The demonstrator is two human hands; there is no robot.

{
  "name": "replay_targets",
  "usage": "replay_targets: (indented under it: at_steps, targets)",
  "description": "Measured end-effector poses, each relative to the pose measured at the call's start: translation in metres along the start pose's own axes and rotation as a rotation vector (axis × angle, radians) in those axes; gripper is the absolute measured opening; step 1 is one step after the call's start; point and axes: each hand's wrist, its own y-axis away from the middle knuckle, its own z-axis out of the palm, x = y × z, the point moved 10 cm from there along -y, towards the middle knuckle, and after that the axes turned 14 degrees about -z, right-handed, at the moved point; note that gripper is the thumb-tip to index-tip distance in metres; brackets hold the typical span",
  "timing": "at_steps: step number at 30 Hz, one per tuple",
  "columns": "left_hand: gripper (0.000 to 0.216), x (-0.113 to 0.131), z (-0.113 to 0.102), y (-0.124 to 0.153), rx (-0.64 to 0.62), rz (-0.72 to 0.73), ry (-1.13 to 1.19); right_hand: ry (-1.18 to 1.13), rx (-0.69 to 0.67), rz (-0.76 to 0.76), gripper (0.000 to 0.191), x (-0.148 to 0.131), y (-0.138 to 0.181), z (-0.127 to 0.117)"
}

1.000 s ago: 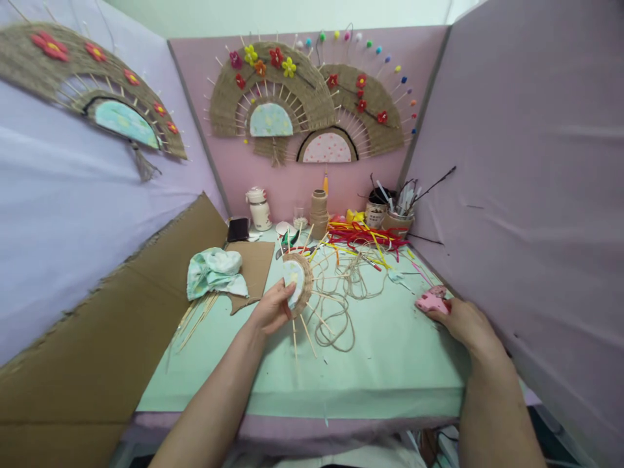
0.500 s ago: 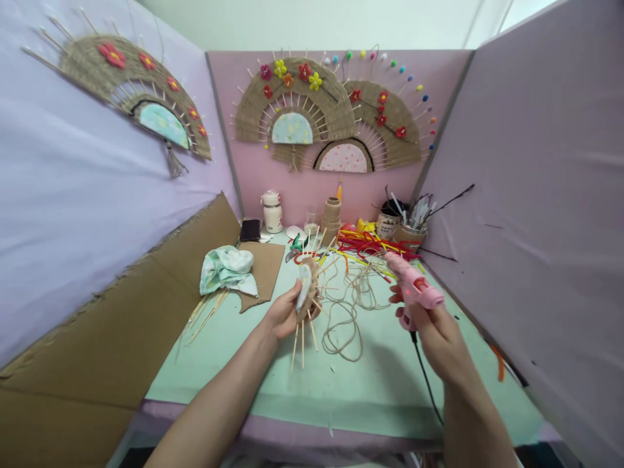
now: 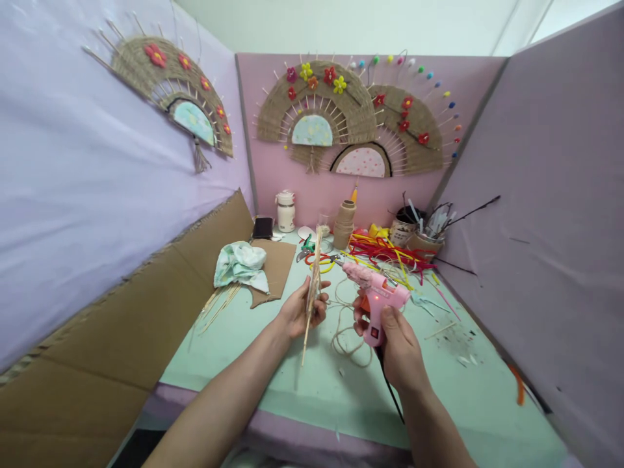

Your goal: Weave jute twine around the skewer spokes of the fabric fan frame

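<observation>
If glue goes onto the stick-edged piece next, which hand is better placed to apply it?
Right, most likely: the right hand holds the pink glue gun, its front end toward the stick-edged piece, which the left hand holds up edge-on.

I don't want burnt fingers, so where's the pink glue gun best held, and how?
Grip the glue gun by its handle, from the right, where the right hand is: the handle hangs below the barrel, whose tip points left, away from that hand. Its light glows; the tip may be hot.
</observation>
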Motion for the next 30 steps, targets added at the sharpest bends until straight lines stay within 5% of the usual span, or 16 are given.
replay_targets:
  at_steps: [7,18,30]
  targets:
    - [0.044,-0.004,-0.002,-0.005,-0.04,-0.039,0.004,-0.006,-0.051,-0.037,0.042,0.004,-0.006,0.017]
    - [0.038,-0.011,-0.001,-0.003,0.016,-0.08,0.033,0.283,-0.076,-0.092,0.05,0.002,-0.005,0.014]
    - [0.039,-0.013,-0.001,-0.003,0.035,-0.091,0.034,0.276,-0.084,-0.093,0.046,0.006,-0.006,0.014]
